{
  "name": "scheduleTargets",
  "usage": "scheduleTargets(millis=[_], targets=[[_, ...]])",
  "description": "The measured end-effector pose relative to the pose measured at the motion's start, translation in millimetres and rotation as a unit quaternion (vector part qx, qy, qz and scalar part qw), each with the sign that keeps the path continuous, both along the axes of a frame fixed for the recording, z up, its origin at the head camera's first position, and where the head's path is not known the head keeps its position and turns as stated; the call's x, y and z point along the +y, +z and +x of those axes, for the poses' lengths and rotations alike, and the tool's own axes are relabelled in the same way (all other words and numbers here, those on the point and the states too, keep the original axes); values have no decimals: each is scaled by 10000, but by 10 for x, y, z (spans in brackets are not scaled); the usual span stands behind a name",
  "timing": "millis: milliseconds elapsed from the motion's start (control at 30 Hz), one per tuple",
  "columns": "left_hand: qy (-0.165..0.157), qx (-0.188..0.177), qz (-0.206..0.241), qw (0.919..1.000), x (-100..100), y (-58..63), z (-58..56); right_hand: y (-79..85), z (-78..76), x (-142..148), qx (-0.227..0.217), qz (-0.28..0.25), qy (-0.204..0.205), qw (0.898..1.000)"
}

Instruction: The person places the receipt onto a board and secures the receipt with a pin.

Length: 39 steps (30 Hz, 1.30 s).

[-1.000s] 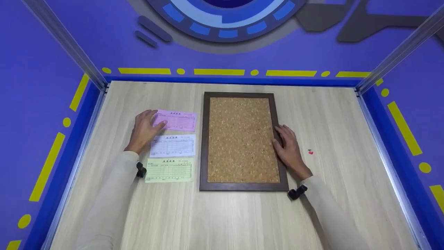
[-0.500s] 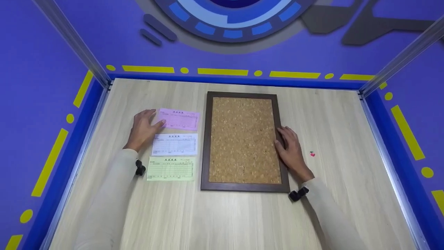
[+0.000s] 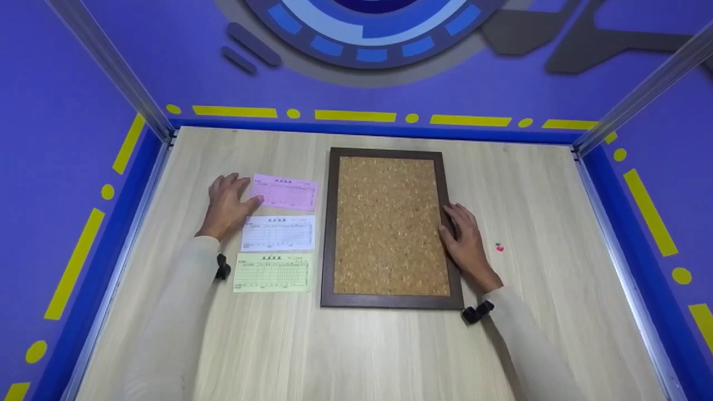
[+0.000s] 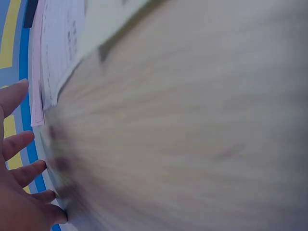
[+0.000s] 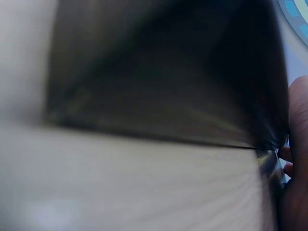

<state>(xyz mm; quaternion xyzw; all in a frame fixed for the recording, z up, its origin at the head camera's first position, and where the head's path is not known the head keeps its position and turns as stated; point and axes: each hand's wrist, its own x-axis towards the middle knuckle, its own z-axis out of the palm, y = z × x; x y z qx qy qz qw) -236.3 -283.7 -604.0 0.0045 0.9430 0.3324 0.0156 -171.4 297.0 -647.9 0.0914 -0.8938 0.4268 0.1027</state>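
Observation:
A cork board (image 3: pixel 387 223) with a dark brown frame lies flat on the table in the head view. To its left are a pink form slip (image 3: pixel 285 192), a white form slip (image 3: pixel 278 234) and a green form slip (image 3: pixel 272 273), one below another. My left hand (image 3: pixel 225 203) is at the pink slip's left edge, fingers spread, its thumb tip over that edge; in the left wrist view the spread fingers hold nothing. My right hand (image 3: pixel 467 242) rests against the board's right side, thumb and fingertips touching the frame. The right wrist view is blurred by the frame's closeness.
A small red and green piece (image 3: pixel 499 247), shaped like a cherry, lies right of my right hand. Blue panels (image 3: pixel 362 125) with yellow marks border the wooden table (image 3: pixel 384 351) at the back and both sides. A metal post stands at each back corner.
My left hand has drawn slightly left, its fingers coming off the pink slip's left edge. My right hand stays against the board. The head view has shifted a little.

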Motion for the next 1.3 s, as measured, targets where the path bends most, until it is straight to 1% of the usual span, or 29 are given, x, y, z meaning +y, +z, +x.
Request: scheduleTargets(millis=[133, 233, 433, 633, 800, 933, 1133, 1300], targets=[[-147, 197, -173, 9995, -30, -22, -68, 4, 2, -9, -15, 19, -19, 10000], [-175, 199, -226, 9994, -31, -35, -110, -3, 4, -2, 22, 22, -21, 10000], [-127, 137, -274, 9994, -25, -41, -150, -15, -19, -3, 147, 20, 77, 9999], [-70, 32, -318, 9995, -4, -22, -222, -2, -17, -6, 89, 63, 86, 9999], [-174, -5, -489, 9987, 37, 7, -299, -2, 5, -4, -30, 38, 0, 10000], [-208, -51, -587, 9980, 55, 5, -329, 0, 8, -10, -15, 13, 3, 10000], [-54, -10, -439, 9990, 67, -11, -363, 4, 17, -10, 7, -78, -6, 10000], [103, 80, -98, 9999, 51, -20, -337, 1, 11, -10, -16, -27, 3, 10000]])
